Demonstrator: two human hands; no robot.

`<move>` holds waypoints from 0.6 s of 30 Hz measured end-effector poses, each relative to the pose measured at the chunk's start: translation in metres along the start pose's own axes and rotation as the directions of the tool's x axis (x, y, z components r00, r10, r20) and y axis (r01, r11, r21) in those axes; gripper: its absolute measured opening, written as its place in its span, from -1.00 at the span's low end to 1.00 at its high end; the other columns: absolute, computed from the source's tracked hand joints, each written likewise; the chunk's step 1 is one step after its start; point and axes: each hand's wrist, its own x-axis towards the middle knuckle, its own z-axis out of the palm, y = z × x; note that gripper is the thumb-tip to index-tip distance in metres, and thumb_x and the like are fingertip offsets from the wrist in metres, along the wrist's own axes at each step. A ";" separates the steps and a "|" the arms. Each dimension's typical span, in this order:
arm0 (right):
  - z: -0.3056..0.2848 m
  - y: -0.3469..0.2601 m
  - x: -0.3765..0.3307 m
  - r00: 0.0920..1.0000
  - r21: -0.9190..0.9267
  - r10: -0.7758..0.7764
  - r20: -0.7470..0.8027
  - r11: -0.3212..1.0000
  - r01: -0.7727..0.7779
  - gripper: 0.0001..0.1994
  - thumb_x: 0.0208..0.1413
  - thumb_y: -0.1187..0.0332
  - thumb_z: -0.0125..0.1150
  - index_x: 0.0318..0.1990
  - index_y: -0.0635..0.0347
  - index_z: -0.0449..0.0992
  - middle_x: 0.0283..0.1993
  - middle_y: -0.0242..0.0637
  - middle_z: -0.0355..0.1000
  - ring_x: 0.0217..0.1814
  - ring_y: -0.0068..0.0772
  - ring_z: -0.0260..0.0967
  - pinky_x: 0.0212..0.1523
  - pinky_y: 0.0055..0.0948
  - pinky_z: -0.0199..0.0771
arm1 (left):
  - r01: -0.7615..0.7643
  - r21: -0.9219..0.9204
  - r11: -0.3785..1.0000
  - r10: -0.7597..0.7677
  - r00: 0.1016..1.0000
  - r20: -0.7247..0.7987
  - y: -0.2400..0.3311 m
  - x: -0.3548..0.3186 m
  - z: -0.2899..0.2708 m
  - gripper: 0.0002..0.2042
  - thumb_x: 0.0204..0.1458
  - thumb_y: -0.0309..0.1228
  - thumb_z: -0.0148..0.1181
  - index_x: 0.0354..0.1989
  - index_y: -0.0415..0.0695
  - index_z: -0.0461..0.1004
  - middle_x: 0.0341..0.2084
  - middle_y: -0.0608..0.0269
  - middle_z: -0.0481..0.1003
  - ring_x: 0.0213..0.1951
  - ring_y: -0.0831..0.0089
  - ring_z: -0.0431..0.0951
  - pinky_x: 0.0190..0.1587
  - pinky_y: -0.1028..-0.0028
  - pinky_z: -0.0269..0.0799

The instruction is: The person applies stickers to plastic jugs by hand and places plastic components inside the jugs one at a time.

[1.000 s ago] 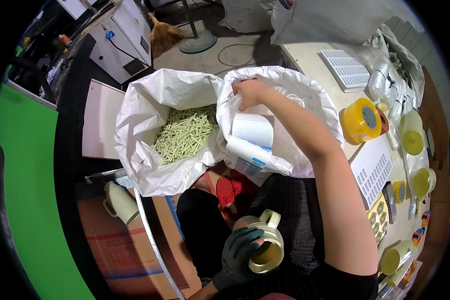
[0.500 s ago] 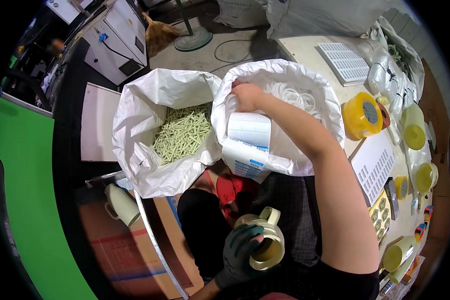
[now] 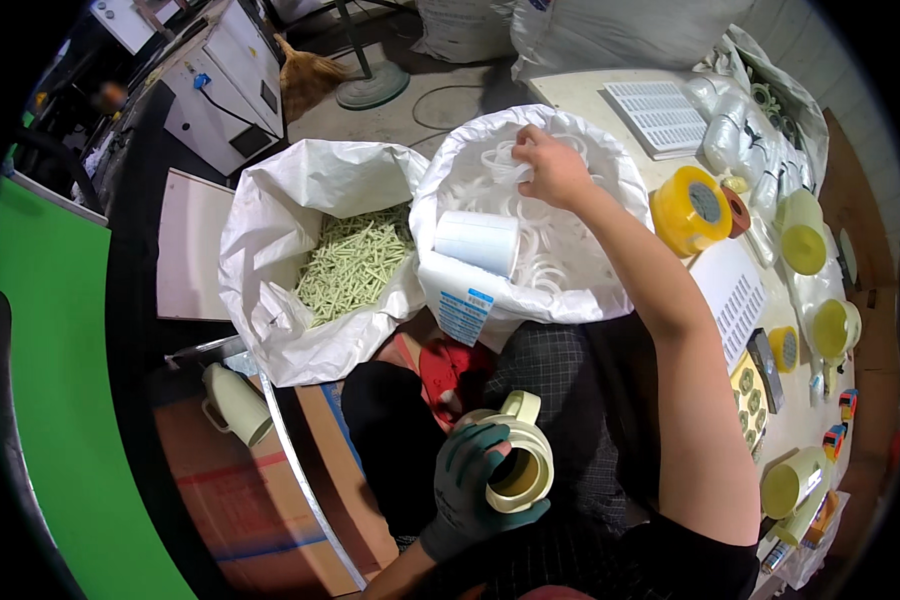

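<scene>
My left hand [image 3: 465, 490], in a dark green glove, grips a cream plastic cup with a side handle [image 3: 515, 462] over my lap, its mouth facing up. My right hand [image 3: 548, 168], bare, reaches into a white sack [image 3: 450, 175] full of white plastic rings [image 3: 545, 255] and pinches one ring near the sack's far rim. A white roll [image 3: 477, 241] lies on the sack's near edge. Next to it on the left, a second white sack [image 3: 270, 225] holds pale green plastic sticks [image 3: 355, 265].
A table [image 3: 590, 95] on the right carries a yellow tape roll [image 3: 688, 208], white grid trays [image 3: 662, 115], yellow-lidded cups [image 3: 802, 235] and small parts. A cream cup [image 3: 235, 402] stands on a cardboard box [image 3: 240, 500] at my left. White machine [image 3: 220, 85] and a fan base [image 3: 370, 88] stand beyond.
The view has shifted, so the sacks sit a little lower and nearer. My right hand stays at the ring sack's far rim, fingers now pinching a ring. The left hand keeps holding the cup.
</scene>
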 end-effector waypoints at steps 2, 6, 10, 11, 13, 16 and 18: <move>0.002 0.008 -0.023 0.999 -0.044 -0.009 -0.041 0.999 0.007 -0.52 -0.18 0.34 0.59 0.00 0.01 0.64 0.21 -0.27 0.39 0.22 -0.08 0.46 0.15 -0.09 0.54 | -0.020 0.013 1.000 0.020 1.000 -0.005 0.000 -0.004 0.004 -0.01 -0.40 -0.14 0.75 0.28 -0.06 0.28 0.15 0.03 0.49 0.18 0.01 0.56 0.30 -0.07 0.43; -0.004 0.000 -0.065 0.993 -0.161 0.120 -0.022 0.979 -0.122 -0.45 -0.15 0.24 0.64 0.08 -0.01 0.61 0.30 -0.23 0.34 0.32 -0.04 0.40 0.26 0.05 0.45 | -0.037 0.077 0.996 0.039 0.999 -0.018 0.005 -0.008 0.008 -0.05 -0.38 -0.13 0.74 0.23 -0.08 0.29 0.16 0.08 0.46 0.17 0.03 0.55 0.28 -0.12 0.43; -0.019 -0.020 -0.088 0.980 -0.294 0.186 0.076 0.943 -0.156 -0.27 -0.17 0.15 0.67 0.25 0.01 0.53 0.45 -0.20 0.27 0.41 -0.03 0.35 0.35 0.09 0.34 | -0.069 0.018 0.997 0.069 0.998 -0.012 0.003 -0.012 -0.001 0.00 -0.37 -0.12 0.74 0.29 -0.07 0.24 0.18 0.06 0.44 0.19 0.00 0.53 0.29 -0.09 0.42; -0.022 -0.019 -0.088 0.977 -0.297 0.192 0.098 0.942 -0.155 -0.23 -0.16 0.13 0.67 0.29 0.00 0.51 0.49 -0.21 0.24 0.41 -0.03 0.36 0.35 0.11 0.34 | -0.086 0.036 0.996 0.086 0.996 0.005 0.003 -0.013 -0.004 0.01 -0.37 -0.13 0.74 0.30 -0.07 0.23 0.18 0.06 0.45 0.20 -0.01 0.53 0.26 -0.08 0.44; -0.035 -0.024 -0.082 0.970 -0.285 0.189 0.151 0.948 -0.140 -0.18 -0.15 0.12 0.67 0.35 -0.01 0.47 0.53 -0.24 0.20 0.41 -0.02 0.38 0.34 0.11 0.35 | -0.088 0.040 0.995 0.088 0.996 0.008 0.003 -0.017 -0.008 0.01 -0.37 -0.13 0.74 0.30 -0.06 0.24 0.17 0.05 0.46 0.18 -0.02 0.55 0.24 -0.07 0.46; -0.050 -0.030 -0.084 0.952 -0.279 0.170 0.254 0.956 -0.097 -0.17 -0.13 0.15 0.67 0.37 -0.04 0.44 0.57 -0.29 0.18 0.35 -0.05 0.45 0.33 0.08 0.37 | -0.035 0.056 0.998 0.033 0.999 0.044 0.007 -0.023 -0.015 -0.01 -0.36 -0.12 0.74 0.29 -0.05 0.25 0.17 0.04 0.47 0.17 -0.02 0.56 0.25 -0.07 0.45; -0.051 -0.033 -0.089 0.943 -0.305 0.146 0.300 0.951 -0.050 -0.21 -0.11 0.20 0.65 0.36 -0.09 0.46 0.57 -0.35 0.18 0.28 -0.13 0.51 0.33 0.07 0.38 | -0.039 0.062 0.997 0.039 0.999 -0.007 0.006 -0.025 -0.015 -0.01 -0.45 -0.17 0.74 0.27 -0.10 0.33 0.11 0.04 0.51 0.14 -0.03 0.57 0.20 -0.03 0.47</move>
